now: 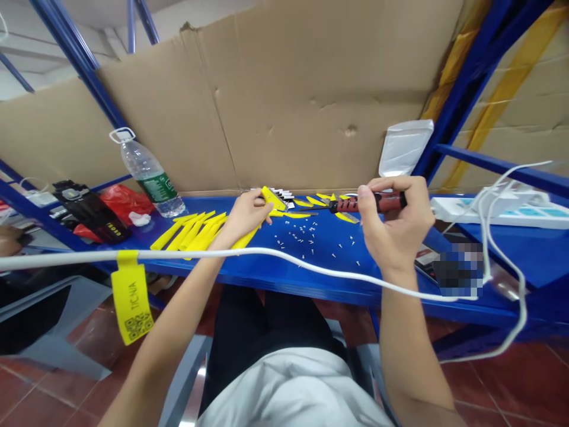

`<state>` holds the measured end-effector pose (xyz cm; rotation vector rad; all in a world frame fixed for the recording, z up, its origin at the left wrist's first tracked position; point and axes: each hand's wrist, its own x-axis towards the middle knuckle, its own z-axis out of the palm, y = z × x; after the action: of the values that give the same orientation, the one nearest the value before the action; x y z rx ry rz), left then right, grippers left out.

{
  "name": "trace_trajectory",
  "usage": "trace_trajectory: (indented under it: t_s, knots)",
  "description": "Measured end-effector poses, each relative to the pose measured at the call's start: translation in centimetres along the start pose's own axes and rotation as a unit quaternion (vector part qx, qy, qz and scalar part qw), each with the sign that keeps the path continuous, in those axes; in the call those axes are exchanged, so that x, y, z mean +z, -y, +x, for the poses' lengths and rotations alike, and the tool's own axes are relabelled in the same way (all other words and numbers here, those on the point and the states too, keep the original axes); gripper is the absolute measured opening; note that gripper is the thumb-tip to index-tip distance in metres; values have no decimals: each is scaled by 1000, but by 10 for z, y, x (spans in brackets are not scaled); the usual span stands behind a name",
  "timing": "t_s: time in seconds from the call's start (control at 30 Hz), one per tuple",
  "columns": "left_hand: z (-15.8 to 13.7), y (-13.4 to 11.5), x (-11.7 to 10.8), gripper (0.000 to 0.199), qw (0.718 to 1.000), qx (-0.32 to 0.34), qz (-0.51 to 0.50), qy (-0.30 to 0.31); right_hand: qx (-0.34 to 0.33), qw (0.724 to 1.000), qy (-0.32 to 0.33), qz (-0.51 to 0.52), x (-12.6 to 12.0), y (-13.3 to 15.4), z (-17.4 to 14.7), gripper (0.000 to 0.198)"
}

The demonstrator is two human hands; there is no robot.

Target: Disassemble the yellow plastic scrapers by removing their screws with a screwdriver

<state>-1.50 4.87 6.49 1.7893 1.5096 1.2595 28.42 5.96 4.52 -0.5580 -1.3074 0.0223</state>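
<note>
My left hand [246, 214] is closed around a yellow scraper [272, 198], a plastic tool with a wide, angled head and a long handle slanting below the fingers. In my right hand [393, 228] is a red and black screwdriver [349, 204]. Its thin shaft points left towards the scraper head; whether the tip touches it I cannot tell. Several long yellow handles [189, 232] lie in a row left of my left hand. Small yellow pointed pieces [344, 217] and a row of white and black pieces [284, 194] lie behind. Loose screws and nuts [302, 234] are scattered between my hands.
A white cable [284, 255] hangs across the front of the blue table [284, 279]. At left stand a water bottle [153, 175] and a black flask [91, 210]. A white power strip [507, 210] lies at right. Cardboard [311, 101] walls the back.
</note>
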Motion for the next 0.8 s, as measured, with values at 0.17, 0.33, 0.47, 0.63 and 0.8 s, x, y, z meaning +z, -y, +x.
trace_trajectory:
  t_s: [0.17,0.33,0.47,0.63,0.8]
  knots:
    - [25,4,18,5,964,98,245,26,-4,1000,4,-7,-3,-3,1,17]
    - [15,14,32,26,869,160,464,67,-10,1000,0,-9,-3,-4,2,13]
    - [16,20,37,25,878,128,459,57,-9,1000,0,-11,-2,-5,3,12]
    - [59,19,48,12,977,33,208,30,-5,999,-26,-25,-3,-4,4,13]
    - [119,14,85,10,976,-165,-73,124,2,996,-80,-40,-10,-4,8,17]
